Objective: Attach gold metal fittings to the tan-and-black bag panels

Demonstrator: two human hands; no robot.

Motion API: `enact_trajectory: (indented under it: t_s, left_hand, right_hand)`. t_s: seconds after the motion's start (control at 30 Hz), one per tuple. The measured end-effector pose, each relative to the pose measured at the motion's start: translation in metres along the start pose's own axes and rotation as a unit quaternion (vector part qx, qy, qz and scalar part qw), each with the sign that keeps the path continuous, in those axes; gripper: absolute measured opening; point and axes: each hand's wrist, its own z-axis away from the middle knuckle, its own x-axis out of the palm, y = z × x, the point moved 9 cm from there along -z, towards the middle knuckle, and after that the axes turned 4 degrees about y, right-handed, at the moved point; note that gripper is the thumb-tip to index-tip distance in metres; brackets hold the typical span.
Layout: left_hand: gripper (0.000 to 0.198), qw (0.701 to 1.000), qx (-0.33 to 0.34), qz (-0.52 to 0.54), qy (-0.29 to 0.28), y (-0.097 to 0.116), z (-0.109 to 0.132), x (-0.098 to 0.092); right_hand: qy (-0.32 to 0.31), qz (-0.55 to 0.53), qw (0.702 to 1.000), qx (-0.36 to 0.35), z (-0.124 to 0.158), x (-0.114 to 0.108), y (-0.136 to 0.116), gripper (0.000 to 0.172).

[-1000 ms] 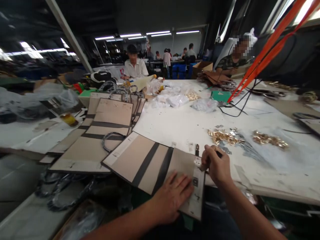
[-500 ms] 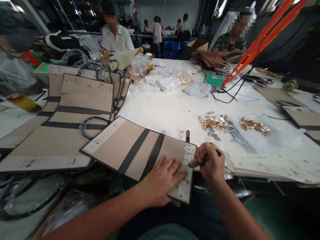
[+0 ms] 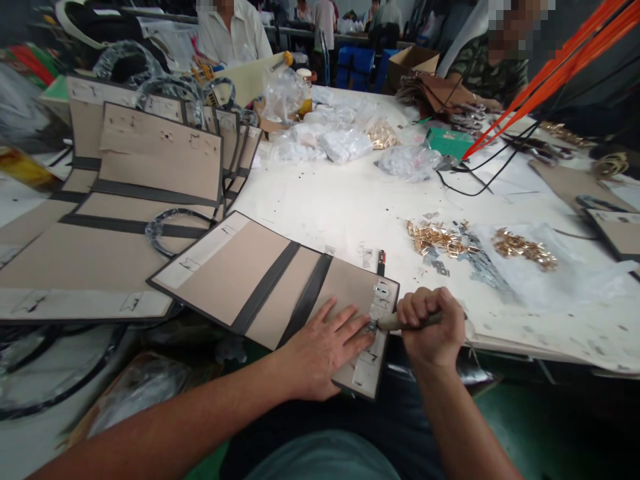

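A beige panel [image 3: 263, 253] with black cross strips and pale end strips lies at the table's front edge, its lower right corner overhanging. My left hand [image 3: 327, 350] rests flat on its right part, fingers spread, pressing against the surface. My right hand [image 3: 434, 327] is wrapped round a hand tool [image 3: 395, 321] with a pale tapering front; its exact kind I cannot tell. The tool's front end meets the pale strip beside my left fingertips, at a small metal fitting [image 3: 373, 325]. Another metal piece [image 3: 381, 288] sits higher on that strip. A small dark strap with a metal end [image 3: 381, 262] shows just beyond the panel.
More beige panels [image 3: 160, 167] with black handles are piled at left. Gold-coloured metal parts [image 3: 440, 239] and flat grey plates [image 3: 440, 268] lie at right, near a plastic sheet [image 3: 580, 287]. Plastic bags [image 3: 345, 143] and orange cords [image 3: 540, 80] are farther back. Two people sit across the table.
The view has tipped downward. My right hand has turned, and the tool's front end has shifted slightly left along the pale strip. My left hand stays flat on the panel.
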Motion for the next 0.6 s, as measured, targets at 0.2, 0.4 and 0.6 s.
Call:
enact_trajectory:
  t_s: [0.2,0.4,0.6]
  left_hand:
    - [0.091,1.0,-0.001,0.009,0.019,0.0,0.0,-0.003]
    - [0.092,0.999,-0.004,-0.004,0.036,0.001,0.005,-0.004]
    - [0.079,0.997,-0.033,-0.005,0.067,-0.001,0.012,-0.007]
  right_hand:
    - [-0.115,0.184,0.973,-0.077,0.016,0.035,0.003,0.043]
    - [-0.195,0.317,0.927,-0.044,0.011,0.078,0.004,0.051]
    - [-0.262,0.393,0.88,-0.046,0.019,0.094,0.007,0.051]
